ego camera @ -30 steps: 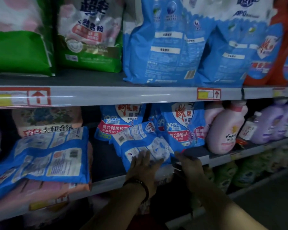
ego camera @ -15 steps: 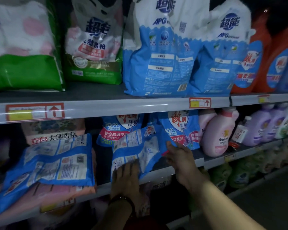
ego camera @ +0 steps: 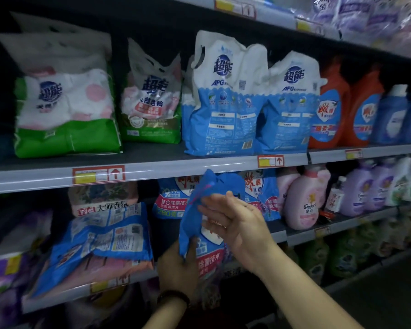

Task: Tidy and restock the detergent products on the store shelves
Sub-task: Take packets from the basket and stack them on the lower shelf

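In a dim store, a shelf edge [ego camera: 176, 168] runs just above the hands. The left hand [ego camera: 173, 269] grips the bottom of an upright blue detergent pouch [ego camera: 188, 224]; the right hand [ego camera: 237, 219] presses flat against it.

Two green bags [ego camera: 64, 103], two blue-white pouches [ego camera: 223, 110], one hand-held blue packet [ego camera: 192, 222].

Crumpled blue detergent pouch [ego camera: 190, 222], top folded over, upright, white-and-red label low on its front, just before the front edge of the lower shelf [ego camera: 279, 233]
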